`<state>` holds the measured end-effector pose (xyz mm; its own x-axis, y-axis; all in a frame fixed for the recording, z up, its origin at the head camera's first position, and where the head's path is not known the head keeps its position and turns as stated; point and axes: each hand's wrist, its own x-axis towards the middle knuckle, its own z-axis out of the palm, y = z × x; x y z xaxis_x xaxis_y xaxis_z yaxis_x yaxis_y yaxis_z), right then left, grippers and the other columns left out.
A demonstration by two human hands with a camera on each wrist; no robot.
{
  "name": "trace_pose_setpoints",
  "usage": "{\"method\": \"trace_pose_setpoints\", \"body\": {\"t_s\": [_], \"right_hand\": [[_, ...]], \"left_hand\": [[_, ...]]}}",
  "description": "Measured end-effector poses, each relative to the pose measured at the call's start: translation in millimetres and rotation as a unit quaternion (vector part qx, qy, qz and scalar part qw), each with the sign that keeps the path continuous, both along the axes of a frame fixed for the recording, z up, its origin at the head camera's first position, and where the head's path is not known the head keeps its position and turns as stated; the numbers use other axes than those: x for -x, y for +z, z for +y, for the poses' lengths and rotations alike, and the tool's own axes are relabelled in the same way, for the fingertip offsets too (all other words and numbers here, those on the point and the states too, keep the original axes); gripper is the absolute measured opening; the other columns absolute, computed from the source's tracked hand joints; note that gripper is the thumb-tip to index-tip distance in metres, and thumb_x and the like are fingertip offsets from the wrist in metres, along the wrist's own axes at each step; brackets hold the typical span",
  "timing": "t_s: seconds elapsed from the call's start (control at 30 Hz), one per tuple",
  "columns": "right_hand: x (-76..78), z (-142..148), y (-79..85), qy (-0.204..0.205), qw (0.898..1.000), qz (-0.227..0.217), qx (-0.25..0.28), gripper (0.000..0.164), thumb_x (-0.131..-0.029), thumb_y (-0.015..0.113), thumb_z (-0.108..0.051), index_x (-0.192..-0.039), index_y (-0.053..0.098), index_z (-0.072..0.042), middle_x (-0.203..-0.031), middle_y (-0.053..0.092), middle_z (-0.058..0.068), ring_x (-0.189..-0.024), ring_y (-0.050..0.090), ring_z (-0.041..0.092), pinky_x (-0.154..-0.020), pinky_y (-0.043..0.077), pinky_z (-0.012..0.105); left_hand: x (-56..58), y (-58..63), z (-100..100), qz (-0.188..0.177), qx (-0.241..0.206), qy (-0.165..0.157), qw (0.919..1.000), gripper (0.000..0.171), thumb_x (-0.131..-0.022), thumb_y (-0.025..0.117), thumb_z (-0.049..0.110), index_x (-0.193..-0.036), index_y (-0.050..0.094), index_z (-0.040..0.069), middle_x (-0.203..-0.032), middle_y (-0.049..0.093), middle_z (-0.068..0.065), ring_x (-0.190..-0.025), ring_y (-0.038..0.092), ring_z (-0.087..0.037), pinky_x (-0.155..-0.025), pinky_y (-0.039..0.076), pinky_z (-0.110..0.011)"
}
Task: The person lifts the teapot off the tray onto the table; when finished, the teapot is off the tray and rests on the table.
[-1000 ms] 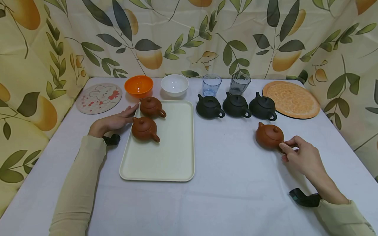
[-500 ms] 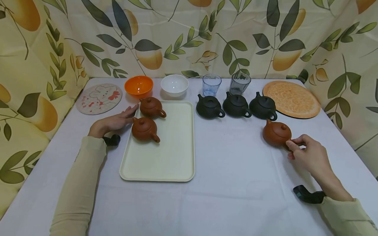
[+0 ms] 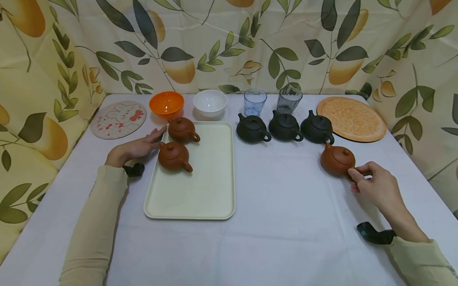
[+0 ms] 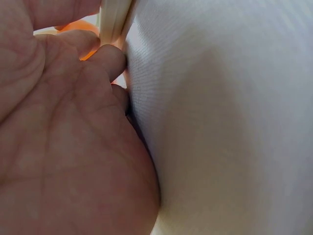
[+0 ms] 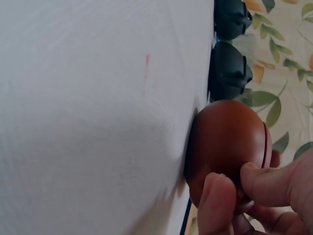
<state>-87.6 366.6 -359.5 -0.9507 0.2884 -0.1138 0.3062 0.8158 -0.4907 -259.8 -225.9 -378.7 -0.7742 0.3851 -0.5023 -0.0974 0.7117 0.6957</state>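
On the right of the table, my right hand (image 3: 377, 186) pinches the handle of a reddish-brown teapot (image 3: 337, 159); in the right wrist view, thumb and fingers close on the handle end of this teapot (image 5: 230, 142). It stands just in front of the rightmost black teapot (image 3: 317, 128). My left hand (image 3: 137, 147) lies with fingers extended against the left edge of a cream tray (image 3: 200, 190). Two more brown teapots, one behind (image 3: 181, 129) and one in front (image 3: 174, 156), sit on the tray's left side. The left wrist view shows the palm (image 4: 73, 137) beside the tray rim (image 4: 113, 22).
Two other black teapots (image 3: 252, 129) (image 3: 285, 126) line up with the rightmost one. Behind them stand a blue glass (image 3: 255, 102) and a grey glass (image 3: 289, 101). An orange bowl (image 3: 166, 104), a white bowl (image 3: 210, 103), a rabbit mat (image 3: 119, 119) and a round tan mat (image 3: 352, 119) lie at the back.
My right hand has moved the brown teapot rightward and slightly back, closer to the rightmost black teapot. The left hand and the tray have stayed in place.
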Motion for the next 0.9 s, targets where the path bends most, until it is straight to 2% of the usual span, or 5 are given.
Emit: {"method": "trace_pose_setpoints", "body": {"t_s": [0.27,0.37,0.57,0.73,0.9], "right_hand": [[1.5,-0.3,12.0,0.020,0.999,-0.045,-0.022,0.062,-0.099,0.047,-0.046,-0.123,0.047,0.011,-0.073,0.068,0.006,-0.068,0.060,0.018,-0.055,0.040,0.026],[1.1,-5.1,20.5,0.017,0.998,-0.044,-0.042,0.067,-0.098,0.049,-0.045,-0.126,0.043,0.015,-0.084,0.067,0.018,-0.074,0.060,0.028,-0.054,0.043,0.029],[-1.9,-33.3,40.3,0.005,0.997,0.041,-0.072,0.064,-0.097,0.054,-0.038,-0.128,0.045,0.017,-0.120,0.048,0.038,-0.087,0.052,0.044,-0.056,0.042,0.037],[0.3,-69.1,51.2,0.042,0.992,0.103,-0.056,0.050,-0.096,0.058,-0.030,-0.122,0.052,0.012,-0.112,0.055,0.031,-0.082,0.058,0.038,-0.050,0.044,0.025],[6.0,-102.9,53.7,0.095,0.984,0.144,-0.052,0.037,-0.094,0.062,-0.021,-0.117,0.057,0.008,-0.094,0.062,0.024,-0.078,0.058,0.033,-0.052,0.043,0.024]], "left_hand": [[0.7,-1.2,-2.6,0.007,-0.008,-0.004,0.9999,0.069,-0.102,0.041,0.038,-0.155,-0.002,0.040,-0.163,-0.021,-0.003,-0.148,-0.024,-0.030,-0.111,-0.016,-0.067],[0.6,-1.3,-3.5,0.011,-0.010,-0.010,0.9998,0.068,-0.102,0.041,0.037,-0.156,-0.002,0.039,-0.163,-0.020,-0.003,-0.148,-0.024,-0.029,-0.111,-0.016,-0.066],[2.0,-1.1,-3.7,0.015,-0.007,-0.011,0.9998,0.068,-0.103,0.040,0.037,-0.155,-0.002,0.040,-0.163,-0.020,-0.003,-0.148,-0.023,-0.029,-0.112,-0.014,-0.066],[1.9,-0.1,-2.7,0.013,-0.008,-0.006,0.9999,0.068,-0.103,0.041,0.037,-0.155,-0.002,0.041,-0.163,-0.020,-0.002,-0.148,-0.023,-0.029,-0.112,-0.015,-0.066],[0.3,-0.6,-1.9,0.008,-0.013,-0.005,0.9999,0.068,-0.103,0.040,0.036,-0.155,-0.002,0.041,-0.163,-0.020,-0.002,-0.148,-0.023,-0.029,-0.112,-0.015,-0.066]]}}
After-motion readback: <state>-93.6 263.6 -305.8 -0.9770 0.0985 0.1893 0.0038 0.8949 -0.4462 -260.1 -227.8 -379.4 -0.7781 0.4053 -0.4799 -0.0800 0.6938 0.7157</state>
